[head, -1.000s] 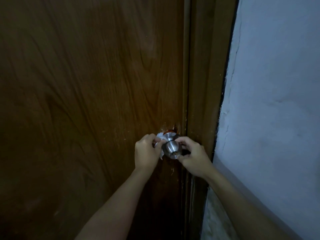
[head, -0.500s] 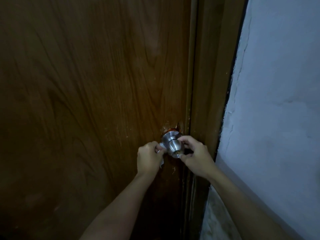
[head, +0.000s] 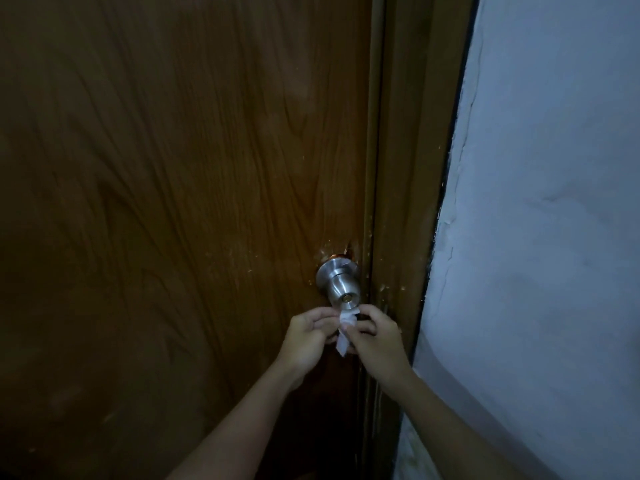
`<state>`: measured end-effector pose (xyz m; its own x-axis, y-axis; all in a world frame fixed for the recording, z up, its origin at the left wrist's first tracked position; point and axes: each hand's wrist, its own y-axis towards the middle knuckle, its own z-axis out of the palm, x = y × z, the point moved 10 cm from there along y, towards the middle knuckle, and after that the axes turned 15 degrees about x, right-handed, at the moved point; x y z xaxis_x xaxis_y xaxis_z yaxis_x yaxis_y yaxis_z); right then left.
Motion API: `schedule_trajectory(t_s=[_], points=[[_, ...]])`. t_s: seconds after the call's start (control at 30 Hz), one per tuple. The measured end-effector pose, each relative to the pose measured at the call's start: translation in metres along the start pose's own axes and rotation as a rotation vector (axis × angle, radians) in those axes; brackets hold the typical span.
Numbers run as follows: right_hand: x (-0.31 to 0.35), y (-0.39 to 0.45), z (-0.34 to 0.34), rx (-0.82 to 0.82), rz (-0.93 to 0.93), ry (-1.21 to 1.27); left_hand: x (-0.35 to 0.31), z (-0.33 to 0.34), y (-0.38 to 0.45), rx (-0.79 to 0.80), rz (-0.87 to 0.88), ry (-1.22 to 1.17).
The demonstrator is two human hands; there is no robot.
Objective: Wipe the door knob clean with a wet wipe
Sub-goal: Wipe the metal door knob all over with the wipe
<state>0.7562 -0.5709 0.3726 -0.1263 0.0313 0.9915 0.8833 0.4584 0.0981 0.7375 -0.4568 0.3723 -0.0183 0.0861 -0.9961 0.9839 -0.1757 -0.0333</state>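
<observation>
A round steel door knob (head: 341, 284) with a keyhole in its face sits near the right edge of a dark wooden door (head: 173, 202). Just below the knob, my left hand (head: 306, 337) and my right hand (head: 377, 337) both pinch a crumpled white wet wipe (head: 345, 329) between them. The wipe hangs down from the knob's underside, and its top edge touches or nearly touches the knob. Neither hand is on the knob itself.
The wooden door frame (head: 401, 202) runs down right beside the knob. A rough pale blue wall (head: 554, 237) fills the right side. Chipped spots mark the wood around the knob.
Both hands have come off the knob's sides and dropped below it, bringing the wipe together between them. The knob now shows bare.
</observation>
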Motion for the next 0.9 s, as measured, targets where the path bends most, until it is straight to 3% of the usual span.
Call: schedule_trajectory(t_s=[0.13,0.27,0.37,0.47,0.7,0.9], points=[[0.028,-0.013,-0.025,-0.318,-0.138,-0.317,-0.013,-0.020,-0.007,-0.124,0.018,0.168],[0.079,-0.026,-0.026,-0.503,-0.391,-0.612,-0.063,-0.032,-0.019,-0.294,0.240,0.499],[0.105,-0.019,-0.014,-0.414,-0.495,-0.669,-0.089,-0.017,-0.011,-0.228,0.313,0.732],[0.117,0.001,-0.005,-0.312,-0.471,-0.763,-0.096,-0.009,-0.001,-0.203,0.310,0.893],[0.129,0.030,0.000,-0.203,-0.395,-0.833,-0.097,-0.011,0.004,-0.233,0.267,0.971],[0.118,0.037,-0.006,-0.194,-0.211,-0.954,-0.099,-0.009,0.007,-0.214,0.223,1.032]])
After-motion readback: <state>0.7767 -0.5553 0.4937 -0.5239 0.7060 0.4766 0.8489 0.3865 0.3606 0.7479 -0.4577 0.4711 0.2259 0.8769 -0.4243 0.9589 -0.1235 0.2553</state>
